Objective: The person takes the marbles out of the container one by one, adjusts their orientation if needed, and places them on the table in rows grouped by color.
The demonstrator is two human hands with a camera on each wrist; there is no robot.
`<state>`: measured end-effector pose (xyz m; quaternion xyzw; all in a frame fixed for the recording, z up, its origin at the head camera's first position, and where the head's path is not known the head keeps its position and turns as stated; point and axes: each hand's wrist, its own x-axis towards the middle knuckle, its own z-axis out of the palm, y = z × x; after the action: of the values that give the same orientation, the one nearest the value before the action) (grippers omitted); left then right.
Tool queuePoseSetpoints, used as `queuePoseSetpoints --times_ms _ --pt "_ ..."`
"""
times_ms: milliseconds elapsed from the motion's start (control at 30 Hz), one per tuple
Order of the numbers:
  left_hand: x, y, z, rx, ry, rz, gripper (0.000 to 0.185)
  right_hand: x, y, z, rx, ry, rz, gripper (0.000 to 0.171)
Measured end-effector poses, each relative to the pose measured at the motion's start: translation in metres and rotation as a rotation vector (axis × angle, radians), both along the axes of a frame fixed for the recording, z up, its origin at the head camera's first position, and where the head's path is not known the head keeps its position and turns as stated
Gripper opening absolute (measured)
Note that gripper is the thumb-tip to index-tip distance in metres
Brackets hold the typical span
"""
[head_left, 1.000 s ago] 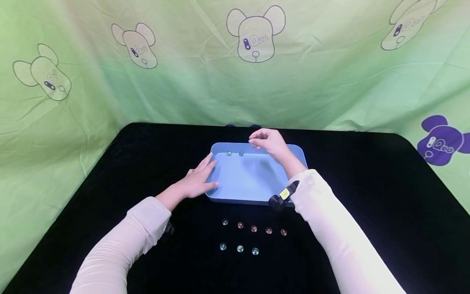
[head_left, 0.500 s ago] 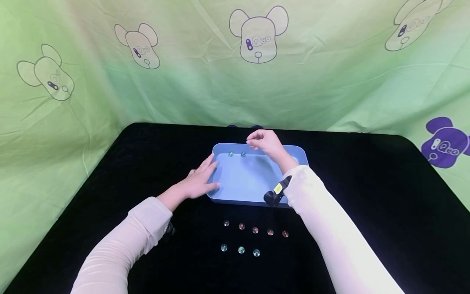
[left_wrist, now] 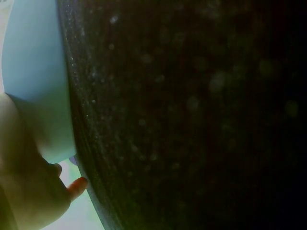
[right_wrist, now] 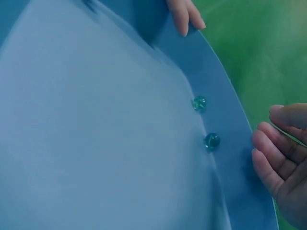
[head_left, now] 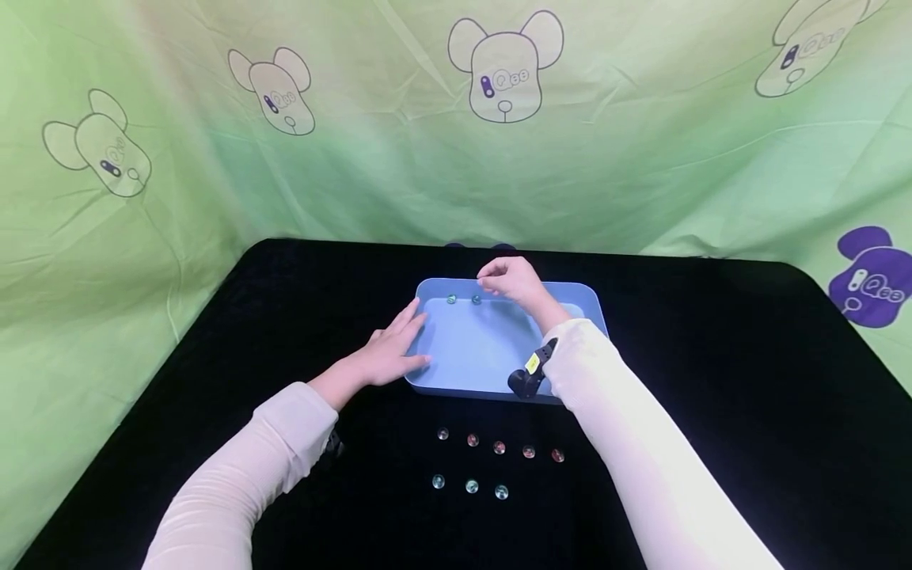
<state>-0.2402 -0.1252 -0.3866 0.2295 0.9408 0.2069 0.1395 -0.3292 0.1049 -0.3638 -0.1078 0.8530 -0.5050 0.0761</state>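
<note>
Hovering over the tray's far rim, the right hand [head_left: 514, 281] has barely moved.

Its fingers curl loosely and grasp nothing, as the right wrist view shows [right_wrist: 283, 158]; over the last second it only crept toward 9 o'clock, above the two marbles [head_left: 463, 299] lying by the far wall of the tray [head_left: 492, 352]. The left hand [head_left: 388, 352] stays flat, fingers straight against the tray's 9 o'clock side. Eight marbles [head_left: 492, 459] wait on the table [head_left: 712, 380] at 6 o'clock, unchanged, so no new one has gone in.

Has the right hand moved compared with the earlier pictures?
Yes, slightly: the right hand has shifted left along the far rim of the light blue plastic tray, closer to the two teal glass marbles.
</note>
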Motion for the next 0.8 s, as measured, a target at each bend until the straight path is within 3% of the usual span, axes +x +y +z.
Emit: queuePoseSetpoints --times_ms 400,800 --pt "0.0 0.0 -0.001 0.006 -0.012 -0.001 0.071 -0.002 0.001 -0.009 0.091 -0.04 -0.001 0.02" --pt "-0.001 0.0 -0.001 0.01 -0.007 -0.001 0.071 -0.005 0.0 -0.012 0.222 -0.05 0.094 0.019"
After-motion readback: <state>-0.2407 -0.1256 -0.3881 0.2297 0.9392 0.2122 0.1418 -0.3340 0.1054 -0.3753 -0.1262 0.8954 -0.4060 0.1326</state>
